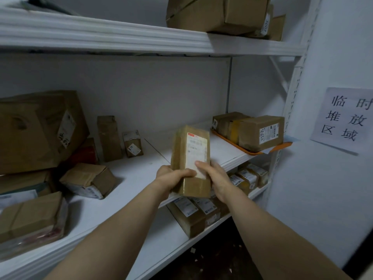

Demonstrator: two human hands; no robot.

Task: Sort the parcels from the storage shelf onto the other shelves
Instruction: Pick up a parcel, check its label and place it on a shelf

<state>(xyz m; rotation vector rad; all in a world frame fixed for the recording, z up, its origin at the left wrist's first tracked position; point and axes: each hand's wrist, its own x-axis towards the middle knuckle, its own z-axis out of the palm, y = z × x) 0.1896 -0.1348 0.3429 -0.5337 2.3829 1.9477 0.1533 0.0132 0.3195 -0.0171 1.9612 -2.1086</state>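
Holding one brown parcel [189, 158] upright in front of the middle shelf [141, 172], the person appears to be reading its white label before choosing where it goes. In the head view, the only one, the left hand [168, 178] grips the parcel's lower left edge with its thumb laid across the front. The right hand [215, 176] clasps the lower right side, thumb pressed on the label and fingers hidden behind. The parcel is clear of the shelf and touches nothing but the two hands.

The paper sign [343, 118] on the wall to the right suggests that this rack is the temporary storage area, so I judge the parcel to be picked up but not yet delivered.

Much is left. On the middle shelf lie a large dented box [36, 130], a tall narrow box [109, 137] standing at the back, a small box [132, 143] just beside it, a tipped box [88, 179] and a flat parcel [30, 217] at the front left. An orange tray [252, 152] at the right end carries two more boxes [260, 132]. The lower shelf [161, 245] holds a row of labelled parcels [201, 209], and another carton [218, 14] sits on the top shelf.

No destination shelf is in view, so how many parcels are already sorted cannot be told. By what shows, the job looks nearer its start than its end.
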